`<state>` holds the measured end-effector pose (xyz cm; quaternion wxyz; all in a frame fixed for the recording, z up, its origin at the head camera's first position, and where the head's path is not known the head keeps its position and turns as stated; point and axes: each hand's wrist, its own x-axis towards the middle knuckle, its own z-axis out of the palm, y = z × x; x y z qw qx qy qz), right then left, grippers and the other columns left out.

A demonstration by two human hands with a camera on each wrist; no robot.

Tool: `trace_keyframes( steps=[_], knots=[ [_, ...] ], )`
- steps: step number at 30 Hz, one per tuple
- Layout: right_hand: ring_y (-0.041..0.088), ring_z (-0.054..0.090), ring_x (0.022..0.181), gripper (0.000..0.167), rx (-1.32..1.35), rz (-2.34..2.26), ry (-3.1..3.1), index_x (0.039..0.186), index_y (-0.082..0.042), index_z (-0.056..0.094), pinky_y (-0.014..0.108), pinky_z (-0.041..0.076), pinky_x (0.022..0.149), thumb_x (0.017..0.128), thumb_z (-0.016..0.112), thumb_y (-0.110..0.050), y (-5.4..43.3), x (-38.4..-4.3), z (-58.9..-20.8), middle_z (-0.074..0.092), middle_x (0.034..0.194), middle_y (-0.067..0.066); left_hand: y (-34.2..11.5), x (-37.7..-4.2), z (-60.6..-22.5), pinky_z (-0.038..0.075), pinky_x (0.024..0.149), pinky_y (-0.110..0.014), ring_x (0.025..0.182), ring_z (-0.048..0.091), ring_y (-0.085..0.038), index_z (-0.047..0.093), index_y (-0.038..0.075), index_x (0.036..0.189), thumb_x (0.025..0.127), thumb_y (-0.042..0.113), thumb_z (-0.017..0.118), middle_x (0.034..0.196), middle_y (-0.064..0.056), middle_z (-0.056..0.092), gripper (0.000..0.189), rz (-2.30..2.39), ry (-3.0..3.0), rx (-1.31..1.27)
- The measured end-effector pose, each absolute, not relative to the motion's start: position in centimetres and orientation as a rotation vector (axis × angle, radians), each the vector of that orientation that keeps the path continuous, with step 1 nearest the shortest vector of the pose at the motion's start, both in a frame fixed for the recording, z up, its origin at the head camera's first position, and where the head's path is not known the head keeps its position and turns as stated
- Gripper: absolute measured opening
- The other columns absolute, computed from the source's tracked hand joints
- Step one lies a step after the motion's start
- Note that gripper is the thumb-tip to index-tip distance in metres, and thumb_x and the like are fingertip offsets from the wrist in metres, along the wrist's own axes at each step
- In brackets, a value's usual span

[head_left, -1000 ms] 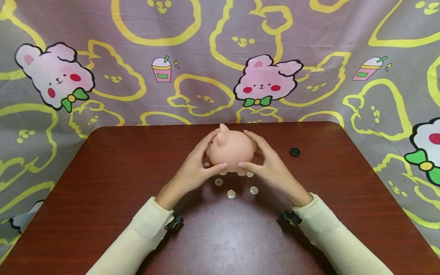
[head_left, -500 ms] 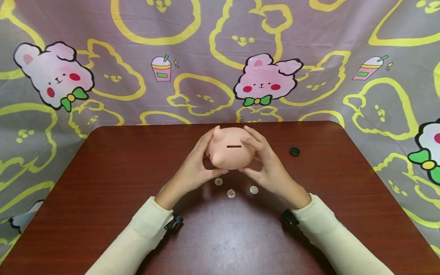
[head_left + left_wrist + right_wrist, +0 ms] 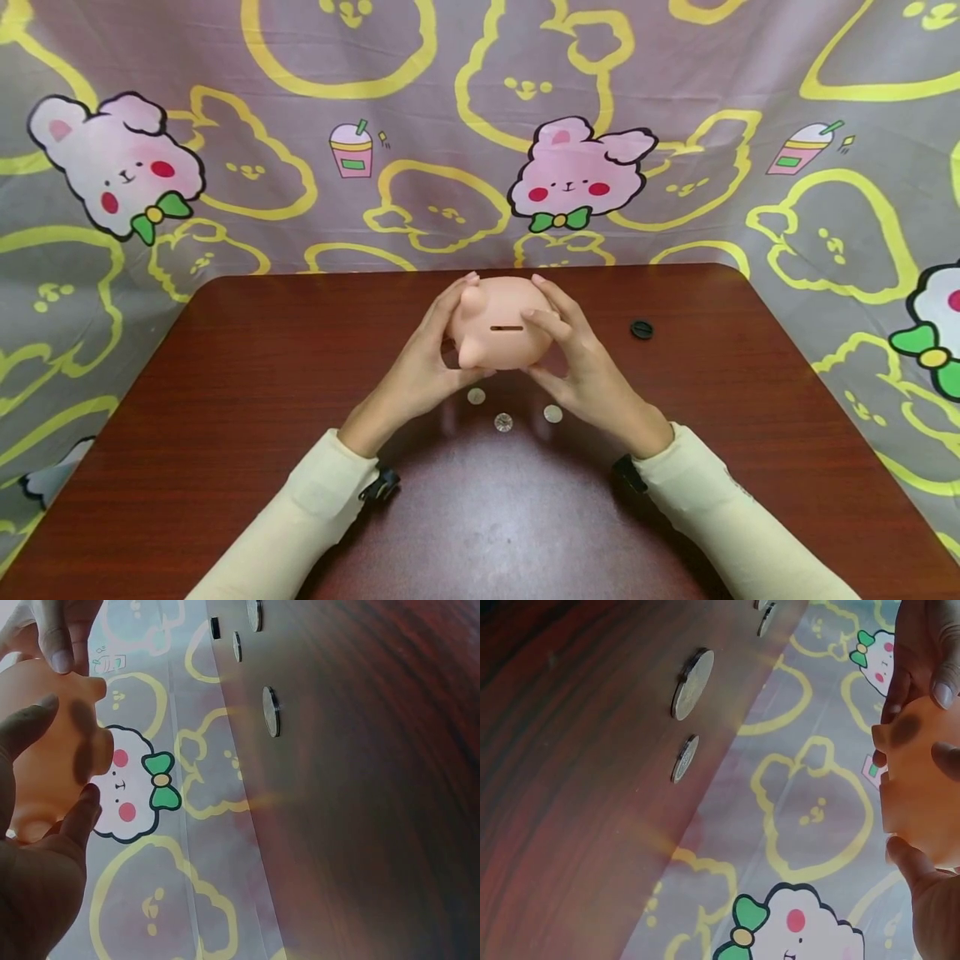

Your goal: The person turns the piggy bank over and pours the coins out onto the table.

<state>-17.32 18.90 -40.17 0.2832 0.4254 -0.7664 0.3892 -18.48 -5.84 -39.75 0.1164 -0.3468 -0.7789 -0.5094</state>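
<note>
A pink piggy bank (image 3: 491,304) is held above the table by both hands, its slotted back turned towards the head camera. My left hand (image 3: 420,358) grips the head end, thumb on the near side. My right hand (image 3: 596,367) holds the rear, with one finger on the back close to the coin slot (image 3: 506,328). From the left wrist view the piggy bank (image 3: 60,769) shows its stubby feet, and in the right wrist view its side (image 3: 919,802) appears between both hands. Silvery coins (image 3: 503,422) lie on the tabletop nearer the person.
The dark red-brown wooden table (image 3: 262,392) carries a round black plug (image 3: 642,330) to the right of the hands. Behind it hangs a cartoon-patterned cloth (image 3: 442,100). Wrist cameras (image 3: 380,485) are strapped at both cuffs.
Both hands have tipped the piggy bank so its slotted back faces the head camera. A right finger has shifted onto the back. One coin beneath it has passed out of sight.
</note>
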Motion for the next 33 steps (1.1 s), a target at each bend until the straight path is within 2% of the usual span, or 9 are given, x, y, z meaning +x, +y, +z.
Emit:
trace_keyframes(
  steps=[6, 10, 14, 18, 21, 24, 29, 33],
  knots=[
    [0.04, 0.044, 0.146, 0.087, 1.094, 1.05, -2.125, 0.146, -0.007, 0.045, 0.02, 0.034, 0.121, 0.073, 0.089, 0.012, 19.21, -17.29, -40.23, 0.035, 0.164, 0.023, -5.89, -18.35, -39.73, 0.044, 0.116, -0.042, 0.142, 0.048, -0.023, 0.026, 0.019, 0.166, 0.079, 0.003, 0.091, 0.167, -0.005, 0.035, 0.11, -1.52, -2.357, -0.974],
    [0.035, 0.044, 0.147, 0.093, 1.039, 1.061, -2.218, 0.152, -0.008, 0.042, 0.018, 0.035, 0.118, 0.075, 0.092, 0.002, 19.52, -17.28, -40.37, 0.039, 0.163, 0.018, -6.08, -18.27, -39.85, 0.04, 0.12, -0.049, 0.145, 0.046, -0.026, 0.023, 0.021, 0.168, 0.081, 0.01, 0.091, 0.167, -0.007, 0.035, 0.111, -1.5, -2.446, -0.93],
    [0.029, 0.051, 0.14, 0.097, 0.981, 1.175, -2.289, 0.157, -0.01, 0.04, 0.021, 0.047, 0.108, 0.076, 0.093, -0.002, 19.66, -17.29, -40.53, 0.043, 0.161, 0.014, -6.15, -18.32, -39.87, 0.039, 0.122, -0.048, 0.148, 0.043, -0.024, 0.021, 0.028, 0.168, 0.084, 0.016, 0.09, 0.17, -0.004, 0.033, 0.109, -1.504, -2.503, -0.889],
    [0.024, 0.066, 0.115, 0.094, 0.864, 1.416, -2.368, 0.16, -0.017, 0.04, 0.027, 0.06, 0.088, 0.081, 0.089, -0.004, 19.75, -17.25, -40.52, 0.051, 0.154, 0.011, -6.05, -18.36, -39.71, 0.05, 0.113, -0.043, 0.14, 0.053, -0.023, 0.024, 0.029, 0.168, 0.089, 0.02, 0.086, 0.168, -0.004, 0.036, 0.102, -1.563, -2.527, -0.844],
    [0.025, 0.071, 0.106, 0.089, 0.766, 1.515, -2.412, 0.16, -0.022, 0.041, 0.031, 0.063, 0.082, 0.086, 0.087, -0.007, 19.81, -17.3, -40.45, 0.057, 0.146, 0.011, -5.85, -18.38, -39.61, 0.059, 0.099, -0.038, 0.125, 0.064, -0.026, 0.026, 0.022, 0.168, 0.093, 0.019, 0.082, 0.164, -0.009, 0.04, 0.093, -1.615, -2.529, -0.827],
    [0.025, 0.07, 0.109, 0.084, 0.709, 1.513, -2.445, 0.159, -0.025, 0.043, 0.034, 0.063, 0.083, 0.088, 0.086, -0.012, 19.79, -17.37, -40.28, 0.062, 0.138, 0.012, -5.72, -18.42, -39.59, 0.061, 0.092, -0.034, 0.115, 0.068, -0.028, 0.027, 0.018, 0.167, 0.096, 0.017, 0.078, 0.16, -0.013, 0.046, 0.087, -1.654, -2.528, -0.82],
    [0.023, 0.068, 0.106, 0.08, 0.682, 1.503, -2.46, 0.157, -0.024, 0.046, 0.034, 0.063, 0.08, 0.088, 0.086, -0.014, 19.76, -17.41, -40.21, 0.063, 0.124, 0.01, -5.73, -18.47, -39.67, 0.061, 0.093, -0.037, 0.113, 0.07, -0.029, 0.028, 0.019, 0.167, 0.097, 0.017, 0.076, 0.155, -0.017, 0.051, 0.085, -1.664, -2.542, -0.81],
    [0.023, 0.068, 0.106, 0.08, 0.679, 1.515, -2.461, 0.157, -0.023, 0.047, 0.032, 0.063, 0.079, 0.088, 0.086, -0.014, 19.85, -17.46, -40.31, 0.064, 0.124, 0.01, -5.69, -18.55, -39.75, 0.061, 0.095, -0.04, 0.115, 0.069, -0.029, 0.028, 0.019, 0.167, 0.097, 0.016, 0.076, 0.155, -0.017, 0.051, 0.084, -1.679, -2.541, -0.818]
  ],
)
